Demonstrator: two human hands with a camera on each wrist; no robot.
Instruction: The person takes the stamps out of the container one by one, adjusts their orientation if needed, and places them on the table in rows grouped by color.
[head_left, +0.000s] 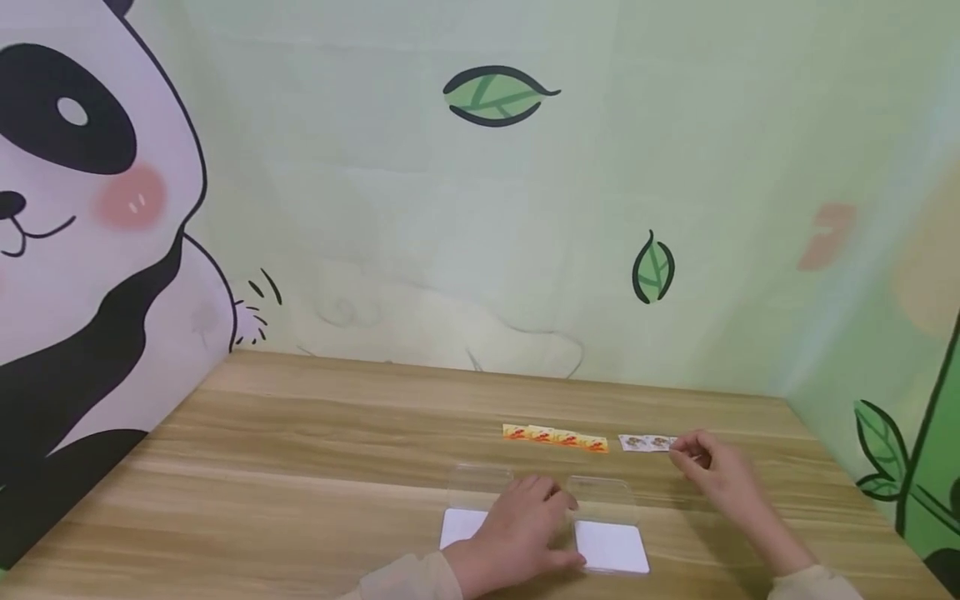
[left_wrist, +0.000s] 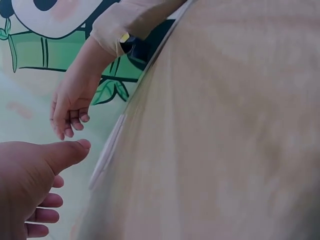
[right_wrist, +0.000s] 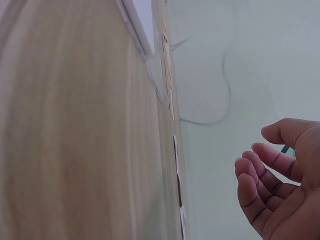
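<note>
Two flat cases lie side by side on the wooden table, each with a white panel and a see-through flap spread toward the back. My left hand (head_left: pixel 525 529) is over the gap between the left case (head_left: pixel 459 527) and the right case (head_left: pixel 613 547), partly covering the left one. Its thumb is apart from its loosely bent fingers in the left wrist view. Beyond the cases runs a row of yellow-orange picture cards (head_left: pixel 555 437). To their right is a shorter row of white picture cards (head_left: pixel 645 443). My right hand (right_wrist: pixel 280 180), fingers loosely bent with nothing between them, is by that row's right end.
The wooden table (head_left: pixel 300 467) extends to both sides. Behind it stands a pale green wall (head_left: pixel 360 167) with painted leaves, and a painted panda (head_left: pixel 150 275) covers the left side.
</note>
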